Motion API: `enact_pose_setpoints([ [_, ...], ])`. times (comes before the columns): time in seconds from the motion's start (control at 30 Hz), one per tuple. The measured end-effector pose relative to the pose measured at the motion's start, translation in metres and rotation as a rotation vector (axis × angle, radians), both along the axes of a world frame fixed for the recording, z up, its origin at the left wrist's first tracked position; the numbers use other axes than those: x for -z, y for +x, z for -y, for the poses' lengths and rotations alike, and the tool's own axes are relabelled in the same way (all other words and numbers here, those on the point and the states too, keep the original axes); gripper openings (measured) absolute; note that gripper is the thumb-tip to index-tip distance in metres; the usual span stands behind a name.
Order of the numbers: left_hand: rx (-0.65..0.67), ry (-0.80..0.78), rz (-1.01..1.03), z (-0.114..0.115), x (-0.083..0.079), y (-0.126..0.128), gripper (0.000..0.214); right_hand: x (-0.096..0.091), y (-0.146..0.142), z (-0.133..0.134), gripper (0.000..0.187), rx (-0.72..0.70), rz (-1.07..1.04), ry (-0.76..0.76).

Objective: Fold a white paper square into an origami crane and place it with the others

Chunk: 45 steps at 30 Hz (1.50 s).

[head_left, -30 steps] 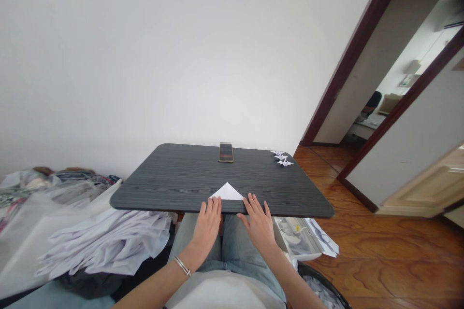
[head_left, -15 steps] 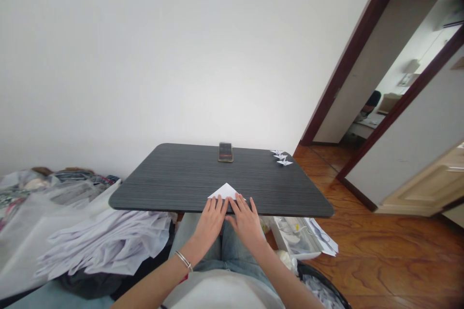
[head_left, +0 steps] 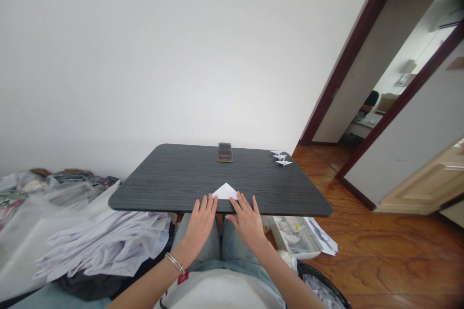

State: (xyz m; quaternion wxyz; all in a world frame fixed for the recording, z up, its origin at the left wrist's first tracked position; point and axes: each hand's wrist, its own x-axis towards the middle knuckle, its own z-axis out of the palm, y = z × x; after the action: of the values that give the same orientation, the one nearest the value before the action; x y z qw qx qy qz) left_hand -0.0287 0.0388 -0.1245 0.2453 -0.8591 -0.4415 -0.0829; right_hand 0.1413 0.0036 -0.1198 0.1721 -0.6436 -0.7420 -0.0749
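Note:
A sheet of white paper folded into a triangle (head_left: 225,191) lies flat near the front edge of the dark table (head_left: 174,178), its point facing the wall. My left hand (head_left: 203,219) rests with fingers outstretched on the paper's left lower corner. On the right lower part of the fold lie the spread fingers of my right hand (head_left: 248,219). Between the two hands the middle of the folded edge shows. Both hands press from above rather than grip.
A phone (head_left: 224,152) leans near the wall at the table's back. Several folded paper cranes (head_left: 281,157) stand at the back right corner. White cloth (head_left: 108,241) is heaped left of my legs; an open box (head_left: 295,236) sits at the right below the table.
My hands have slid apart along the paper's near edge, the left one outward to the left. More of the triangle's lower edge now shows. The cranes and phone stay put.

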Motion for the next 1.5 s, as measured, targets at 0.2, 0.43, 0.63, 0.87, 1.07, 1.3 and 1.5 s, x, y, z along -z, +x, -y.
enact_pose_setpoints([
  [0.2, -0.05, 0.033, -0.039, -0.004, 0.0, -0.013, 0.051, 0.003, 0.003, -0.001, 0.05, -0.006, -0.01, -0.005],
  [0.43, -0.102, 0.049, -0.052, -0.002, -0.002, -0.02, 0.052, 0.003, 0.002, -0.001, 0.05, -0.006, -0.009, 0.006],
  [0.63, -0.12, 0.021, -0.025, -0.003, -0.004, -0.022, 0.051, 0.002, 0.003, -0.001, 0.052, -0.02, 0.03, 0.012],
  [0.87, -0.099, -0.013, 0.08, -0.008, -0.014, -0.028, 0.054, -0.006, 0.0, -0.004, 0.056, -0.024, 0.063, -0.02],
  [1.07, 0.309, -0.125, 0.001, -0.019, -0.021, -0.028, 0.052, -0.013, -0.002, -0.008, 0.057, -0.046, 0.098, -0.036],
  [1.3, 0.346, -0.14, -0.018, -0.027, -0.021, -0.021, 0.049, -0.013, -0.001, -0.008, 0.054, -0.052, 0.101, -0.015],
  [1.5, 0.341, -0.146, -0.074, -0.029, -0.035, -0.016, 0.048, -0.013, -0.003, -0.006, 0.054, -0.04, 0.098, -0.021],
])
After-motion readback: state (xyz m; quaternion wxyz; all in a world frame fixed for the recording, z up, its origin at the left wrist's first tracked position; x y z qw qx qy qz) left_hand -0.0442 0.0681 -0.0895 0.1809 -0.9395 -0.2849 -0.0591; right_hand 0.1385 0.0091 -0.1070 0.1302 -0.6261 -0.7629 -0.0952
